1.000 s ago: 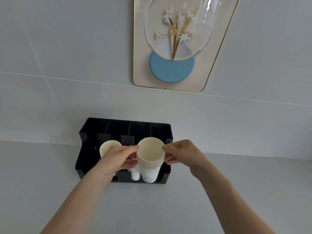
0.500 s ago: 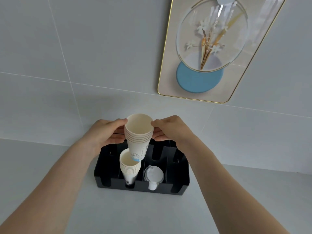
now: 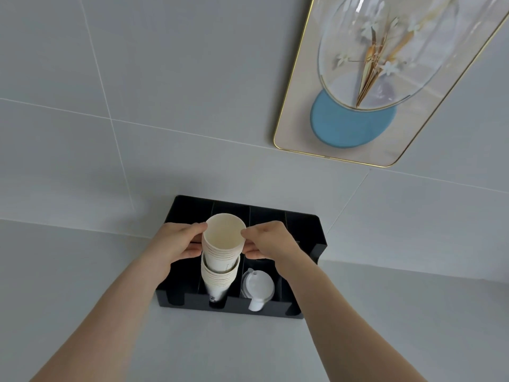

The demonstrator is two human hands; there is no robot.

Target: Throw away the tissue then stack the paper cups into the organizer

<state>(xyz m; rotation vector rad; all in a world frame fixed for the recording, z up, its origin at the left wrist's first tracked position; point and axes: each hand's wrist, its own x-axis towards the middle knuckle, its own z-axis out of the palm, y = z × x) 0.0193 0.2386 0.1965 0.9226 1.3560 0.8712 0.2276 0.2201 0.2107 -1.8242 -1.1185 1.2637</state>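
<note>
Left hand [image 3: 179,245] and right hand [image 3: 268,241] pinch upper stack of cream paper cups [image 3: 223,244], half nested into lower cup stack [image 3: 217,282] in black compartmented plastic organizer [image 3: 316,232] against countertop's back edge; no tissue visible, presumably binned; seating and release left.

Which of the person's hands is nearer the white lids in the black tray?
Right. The right hand is just above the white lids; the left hand is across the cup stack.

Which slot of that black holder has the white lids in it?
The third slot from the left of the organizer. The white lids sit there, right beside the slot where both hands lower the paper cups; the outer slots look empty.
</note>
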